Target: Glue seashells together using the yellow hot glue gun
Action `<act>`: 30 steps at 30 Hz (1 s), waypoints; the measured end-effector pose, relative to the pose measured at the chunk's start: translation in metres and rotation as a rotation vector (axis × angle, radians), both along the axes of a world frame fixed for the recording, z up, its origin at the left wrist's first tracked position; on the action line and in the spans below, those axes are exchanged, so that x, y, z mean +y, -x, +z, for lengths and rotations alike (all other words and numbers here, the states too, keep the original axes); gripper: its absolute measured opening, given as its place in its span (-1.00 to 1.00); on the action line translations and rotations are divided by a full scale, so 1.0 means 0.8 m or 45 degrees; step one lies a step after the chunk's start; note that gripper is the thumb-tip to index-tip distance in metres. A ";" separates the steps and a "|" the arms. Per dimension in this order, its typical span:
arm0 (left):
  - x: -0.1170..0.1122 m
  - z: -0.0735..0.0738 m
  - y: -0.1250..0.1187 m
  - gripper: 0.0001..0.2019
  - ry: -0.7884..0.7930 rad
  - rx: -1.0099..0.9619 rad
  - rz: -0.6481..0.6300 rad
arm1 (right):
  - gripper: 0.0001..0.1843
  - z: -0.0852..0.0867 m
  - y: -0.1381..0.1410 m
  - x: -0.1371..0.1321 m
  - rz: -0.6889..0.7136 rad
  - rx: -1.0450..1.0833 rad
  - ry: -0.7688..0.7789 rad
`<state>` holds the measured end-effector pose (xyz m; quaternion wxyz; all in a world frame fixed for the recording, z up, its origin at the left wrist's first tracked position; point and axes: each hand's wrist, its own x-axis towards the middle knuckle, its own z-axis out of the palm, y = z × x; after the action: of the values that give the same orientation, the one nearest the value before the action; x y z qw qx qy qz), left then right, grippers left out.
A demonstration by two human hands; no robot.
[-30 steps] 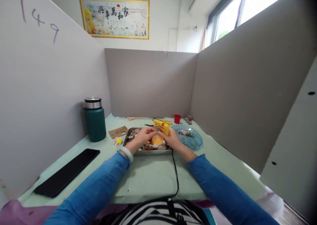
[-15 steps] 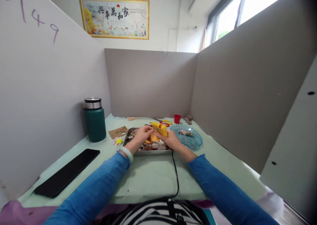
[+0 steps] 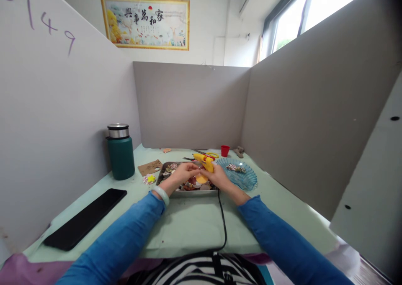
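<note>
Over a metal tray [image 3: 188, 194] of shells and pebbles, both of my hands meet. My right hand [image 3: 218, 178] is closed around a yellow hot glue gun [image 3: 205, 161], its nozzle pointing left. A flat orange piece [image 3: 202, 178] sits just below the right thumb; whether the thumb grips it cannot be made out. My left hand [image 3: 184, 173], with a pale bangle on the wrist, has its fingertips pinched together close to the right thumb. What they hold is too small to name. A black cord [image 3: 223, 222] runs from beside the tray to the table's front edge.
Right of the tray lies a blue glass plate [image 3: 248, 178] with small decorated pieces. Scissors [image 3: 212, 155], a red cup [image 3: 225, 151] and a green flask [image 3: 120, 157] stand or lie around it. A black phone [image 3: 86, 219] is front left. Grey partitions [image 3: 191, 105] enclose the table.
My left fingers have moved slightly right and down, closer to the right thumb. The glue gun and the orange piece have shifted a little to the right.
</note>
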<state>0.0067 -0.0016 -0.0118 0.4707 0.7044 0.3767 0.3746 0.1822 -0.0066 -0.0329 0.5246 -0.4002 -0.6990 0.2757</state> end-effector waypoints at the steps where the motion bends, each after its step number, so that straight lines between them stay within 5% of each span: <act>1: -0.001 0.000 0.000 -0.71 0.002 -0.001 0.004 | -0.71 0.000 0.000 0.000 -0.003 0.000 0.001; 9: 0.002 0.002 0.000 -0.73 -0.012 -0.104 0.123 | -0.74 -0.001 -0.002 0.003 -0.085 -0.065 0.007; 21: 0.000 -0.003 0.005 -0.65 0.011 0.128 -0.082 | -0.69 -0.005 -0.002 0.007 -0.115 -0.007 -0.018; 30: 0.000 0.001 0.002 -0.72 -0.013 -0.008 0.097 | -0.75 -0.003 -0.004 0.005 -0.123 -0.049 -0.042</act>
<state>0.0048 -0.0015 -0.0112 0.4537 0.6908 0.3999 0.3964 0.1851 -0.0029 -0.0353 0.5304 -0.4301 -0.6932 0.2307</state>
